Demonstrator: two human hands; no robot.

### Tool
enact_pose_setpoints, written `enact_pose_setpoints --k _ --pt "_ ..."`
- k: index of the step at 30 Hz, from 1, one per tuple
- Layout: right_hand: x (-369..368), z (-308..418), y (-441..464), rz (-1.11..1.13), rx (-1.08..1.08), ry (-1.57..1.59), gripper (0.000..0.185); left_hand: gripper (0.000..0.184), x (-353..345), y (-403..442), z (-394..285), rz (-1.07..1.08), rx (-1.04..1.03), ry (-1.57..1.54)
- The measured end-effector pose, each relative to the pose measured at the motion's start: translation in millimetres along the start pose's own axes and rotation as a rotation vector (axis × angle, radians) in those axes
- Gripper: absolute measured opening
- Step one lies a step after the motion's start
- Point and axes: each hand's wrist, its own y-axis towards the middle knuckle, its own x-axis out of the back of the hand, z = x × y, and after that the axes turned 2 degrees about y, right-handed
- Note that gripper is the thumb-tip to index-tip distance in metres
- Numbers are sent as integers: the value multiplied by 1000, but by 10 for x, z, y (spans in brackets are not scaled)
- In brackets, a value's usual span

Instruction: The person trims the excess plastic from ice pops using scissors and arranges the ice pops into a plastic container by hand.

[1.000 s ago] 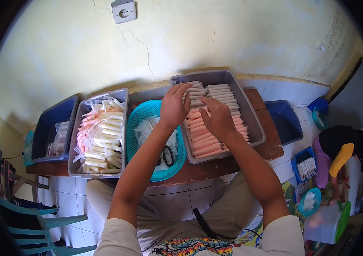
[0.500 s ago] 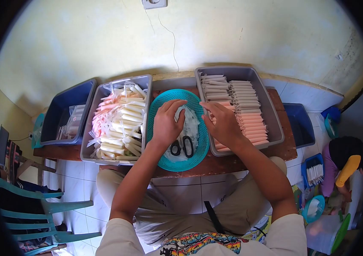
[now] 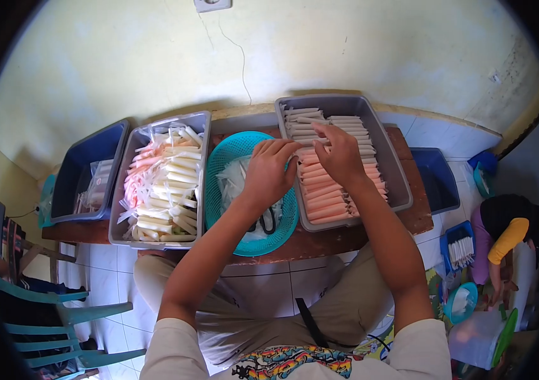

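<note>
My left hand [image 3: 270,170] is over the right side of a turquoise mesh basket [image 3: 285,237]. Its fingers are bent toward the thumb, and anything between them is too small to make out. Clear plastic bags [image 3: 234,178] lie in the basket beside black-handled scissors [image 3: 268,221], partly covered by my left forearm. My right hand [image 3: 343,155] hovers over the grey tub [image 3: 402,190], fingers half bent and thumb apart, with nothing visible in it. That tub holds rows of slim plastic-wrapped sticks, pale ones [image 3: 353,130] at the back and pink ones [image 3: 323,193] in front.
Left of the basket, another grey tub [image 3: 117,231] holds loose pink and cream plastic-wrapped sticks. Dark blue tubs stand at the far left [image 3: 70,209] and right [image 3: 437,183]. A green chair [image 3: 92,313] is at lower left. Another person [image 3: 507,237] bends down at right.
The view has shifted slightly, moving the tubs and basket left in frame. My left hand has moved right across the basket; my right hand is higher over the right tub.
</note>
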Motion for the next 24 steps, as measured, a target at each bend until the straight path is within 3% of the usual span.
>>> enact_pose_setpoints --k 5,9,13,18,24 --pt "123 -455 65 6 -71 -114 38 35 -514 365 106 -11 -47 39" --pt "129 -797 75 46 -54 -189 37 38 -892 512 280 146 -47 107" --pt "116 -1013 85 126 -103 -145 36 42 -994 610 294 336 139 171" --pt "96 -1128 161 336 -60 -209 33 41 -1046 718 403 428 98 380" --pt "-26 -1250 122 367 -72 -226 23 28 -1081 771 485 467 104 452"
